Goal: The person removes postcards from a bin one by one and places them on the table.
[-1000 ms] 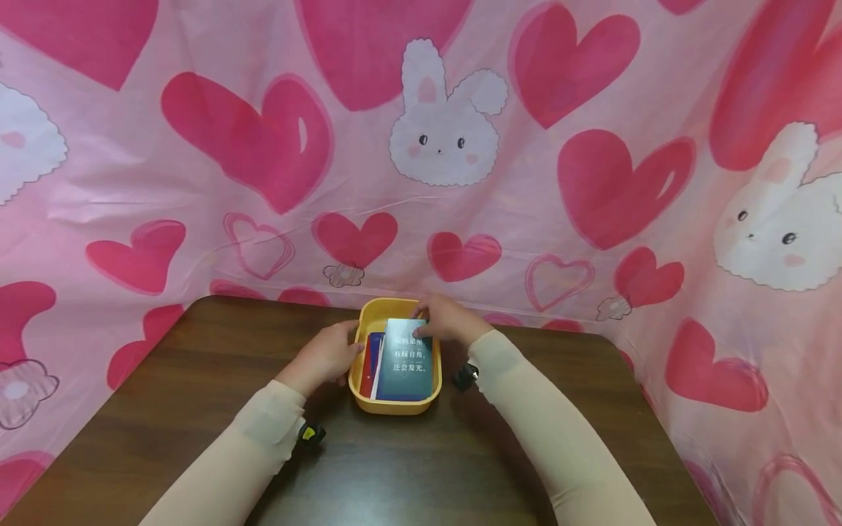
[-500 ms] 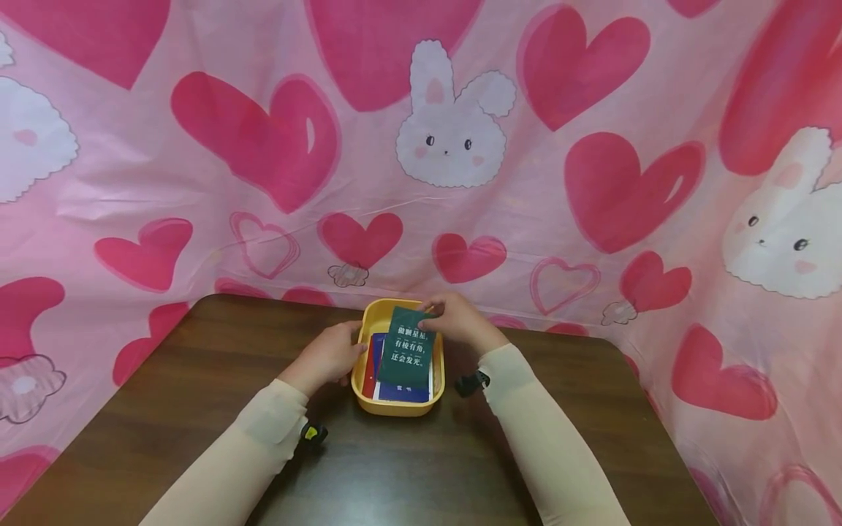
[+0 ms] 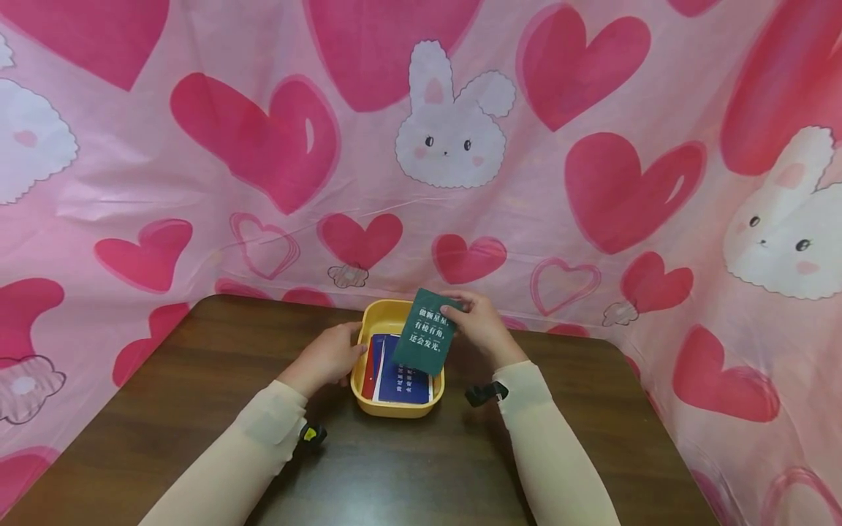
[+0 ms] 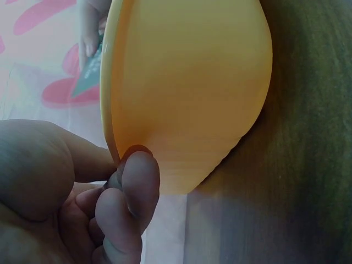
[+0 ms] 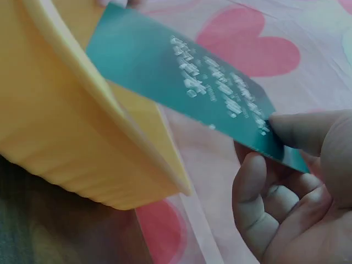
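Currently, hands apart: right hand [image 3: 485, 330] pinches a green card [image 3: 426, 340] near its upper right edge, tilted over the yellow tray [image 3: 395, 411] — left hand [image 3: 325, 359] grips tray's left rim. Blue card [image 3: 409, 387], red card [image 3: 367, 378] lie inside.

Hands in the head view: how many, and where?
2. The left hand pinches the left rim of the yellow bin; the right hand holds a green card partly over it. Some fingers are hidden there.
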A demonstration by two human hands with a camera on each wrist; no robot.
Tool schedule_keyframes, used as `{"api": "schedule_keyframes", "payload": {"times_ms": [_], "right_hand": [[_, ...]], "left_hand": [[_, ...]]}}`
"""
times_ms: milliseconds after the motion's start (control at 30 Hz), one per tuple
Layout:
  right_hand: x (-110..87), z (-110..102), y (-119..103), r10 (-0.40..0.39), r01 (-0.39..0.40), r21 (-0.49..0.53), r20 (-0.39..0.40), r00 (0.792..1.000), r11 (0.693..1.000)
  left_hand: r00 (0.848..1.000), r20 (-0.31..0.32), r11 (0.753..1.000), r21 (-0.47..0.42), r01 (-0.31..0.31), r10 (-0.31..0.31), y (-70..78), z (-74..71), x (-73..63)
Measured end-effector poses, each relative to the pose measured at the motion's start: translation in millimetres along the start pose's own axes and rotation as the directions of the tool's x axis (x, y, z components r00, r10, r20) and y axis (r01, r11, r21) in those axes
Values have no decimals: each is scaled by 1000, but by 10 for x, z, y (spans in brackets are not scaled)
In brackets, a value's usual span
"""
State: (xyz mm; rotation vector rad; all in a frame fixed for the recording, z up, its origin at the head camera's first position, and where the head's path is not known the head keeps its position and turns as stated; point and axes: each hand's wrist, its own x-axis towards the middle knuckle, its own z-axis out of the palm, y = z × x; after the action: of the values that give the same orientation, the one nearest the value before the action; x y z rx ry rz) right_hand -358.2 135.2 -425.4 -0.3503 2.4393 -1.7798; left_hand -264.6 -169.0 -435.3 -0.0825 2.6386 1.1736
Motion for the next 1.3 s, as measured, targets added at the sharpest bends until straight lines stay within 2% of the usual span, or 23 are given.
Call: {"api": "schedule_keyframes", "payload": {"times_ms": [167, 500, 733, 967, 1300], "right_hand": [[-55, -161, -26, -23, 24, 66, -20, 1000, 998], [-39, -541, 154, 54, -54, 96, 4, 999, 994], [-44, -726, 276, 99, -100, 37, 45, 994, 994], [-66, -811, 449, 205, -199, -73, 101, 973, 977], [-59, -740, 618, 192, -166, -202, 113, 975, 965]], "left_hand": [[1000, -2, 1000, 6, 7, -7, 0, 24, 39], [1000, -6, 1000, 23, 1, -1, 7, -1, -2], [1000, -5, 1000, 25, 3, -3, -1, 18, 11], [1000, -8, 999, 44, 5, -5, -7, 12, 15], [1000, -10, 998, 55, 14, -13, -6, 23, 29]]}}
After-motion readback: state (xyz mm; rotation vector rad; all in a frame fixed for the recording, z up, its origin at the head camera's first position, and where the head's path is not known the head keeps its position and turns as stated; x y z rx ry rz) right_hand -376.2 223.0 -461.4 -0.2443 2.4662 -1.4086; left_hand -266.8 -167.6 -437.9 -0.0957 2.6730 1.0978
